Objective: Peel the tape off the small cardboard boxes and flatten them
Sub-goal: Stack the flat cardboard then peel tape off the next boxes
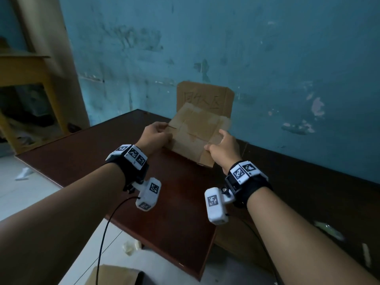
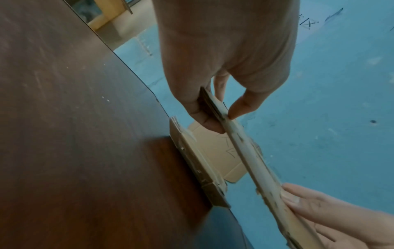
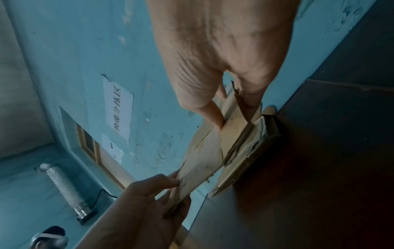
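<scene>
A flattened small cardboard box (image 1: 197, 130) hangs slightly tilted above the back of the dark wooden table (image 1: 164, 202), held between both hands. My left hand (image 1: 166, 132) pinches its left edge, thumb on top (image 2: 221, 118). The right hand (image 1: 213, 140) pinches its near right corner, thumb above and fingers beneath (image 3: 233, 116). Under it a low stack of flattened cardboard (image 2: 198, 161) lies on the table against the wall, also seen in the right wrist view (image 3: 245, 160). No tape shows clearly on the held piece.
A cardboard sign (image 1: 205, 95) with handwriting leans on the blue wall behind the stack. A yellow wooden shelf (image 1: 24, 75) stands at far left. Crumpled tape scraps (image 1: 131, 246) lie on the tiled floor, and another cardboard box (image 1: 115, 274) sits below the table's near corner.
</scene>
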A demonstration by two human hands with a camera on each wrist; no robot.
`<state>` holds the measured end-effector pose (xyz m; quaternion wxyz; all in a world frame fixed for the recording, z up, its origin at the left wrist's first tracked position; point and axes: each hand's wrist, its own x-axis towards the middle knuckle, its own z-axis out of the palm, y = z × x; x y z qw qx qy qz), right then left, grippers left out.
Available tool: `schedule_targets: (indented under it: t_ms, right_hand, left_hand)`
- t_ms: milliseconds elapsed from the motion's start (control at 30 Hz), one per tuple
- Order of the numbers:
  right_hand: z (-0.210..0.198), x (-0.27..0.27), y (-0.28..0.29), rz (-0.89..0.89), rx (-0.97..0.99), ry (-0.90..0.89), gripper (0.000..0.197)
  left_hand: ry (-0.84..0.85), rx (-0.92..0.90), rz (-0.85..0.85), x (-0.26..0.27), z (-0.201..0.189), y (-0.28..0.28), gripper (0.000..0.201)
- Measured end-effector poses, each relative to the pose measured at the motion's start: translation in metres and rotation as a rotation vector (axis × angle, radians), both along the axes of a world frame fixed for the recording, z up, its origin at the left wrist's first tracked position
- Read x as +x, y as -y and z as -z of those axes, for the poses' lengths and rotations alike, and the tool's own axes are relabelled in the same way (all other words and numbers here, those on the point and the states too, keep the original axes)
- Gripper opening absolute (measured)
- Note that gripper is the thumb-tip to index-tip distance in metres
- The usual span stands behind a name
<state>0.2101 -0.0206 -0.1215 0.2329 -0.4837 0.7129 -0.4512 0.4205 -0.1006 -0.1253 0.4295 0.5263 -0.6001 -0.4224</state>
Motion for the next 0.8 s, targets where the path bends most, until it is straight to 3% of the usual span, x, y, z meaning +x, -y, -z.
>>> schedule_targets:
  t_ms: [133, 233, 367, 500, 600, 800]
  right_hand:
    - [0.011, 0.003, 0.030, 0.010, 0.027, -0.039, 0.077]
    - [0.017, 0.001, 0.043, -0.027, 0.052, -0.090, 0.081]
    - [0.024, -0.005, 0.053, -0.112, 0.078, -0.221, 0.096]
    - [0.034, -0.003, 0.064, -0.135, 0.067, -0.392, 0.077]
    - [0.042, 0.002, 0.076, -0.116, 0.048, -0.480, 0.070]
    - [0.039, -0.005, 0.093, -0.145, 0.243, -0.751, 0.054]
  left_hand:
    - [0.092, -0.022, -0.043, 0.002, 0.024, 0.032, 0.065]
    - [0.168, -0.081, -0.123, 0.000, 0.029, 0.046, 0.043]
    - [0.187, -0.123, -0.184, -0.008, 0.031, 0.069, 0.035]
    - [0.221, -0.139, -0.214, -0.020, 0.029, 0.083, 0.023]
    - [0.248, -0.121, -0.143, -0.031, 0.030, 0.088, 0.028]
    - [0.853, -0.137, 0.109, -0.038, 0.041, 0.094, 0.039]
